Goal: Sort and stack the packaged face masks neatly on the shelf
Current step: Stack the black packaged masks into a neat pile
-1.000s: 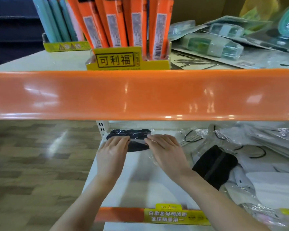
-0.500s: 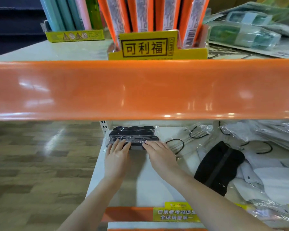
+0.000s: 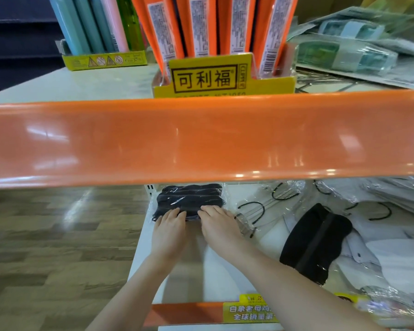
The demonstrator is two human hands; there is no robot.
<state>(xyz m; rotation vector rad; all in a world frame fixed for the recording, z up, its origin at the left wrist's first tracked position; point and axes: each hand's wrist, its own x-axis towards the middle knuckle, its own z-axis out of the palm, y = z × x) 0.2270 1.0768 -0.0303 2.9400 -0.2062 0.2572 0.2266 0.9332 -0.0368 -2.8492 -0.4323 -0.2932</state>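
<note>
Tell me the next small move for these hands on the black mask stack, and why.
Probably lift the right hand off and reach for the loose black mask lying to the right. Both it and the left hand lie flat on the stack of black masks, which already sits squarely at the shelf's back left corner.

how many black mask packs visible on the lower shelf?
2. A black mask pack at back left under both hands; a loose black mask pack to the right on the white pile. More may be hidden.
</note>
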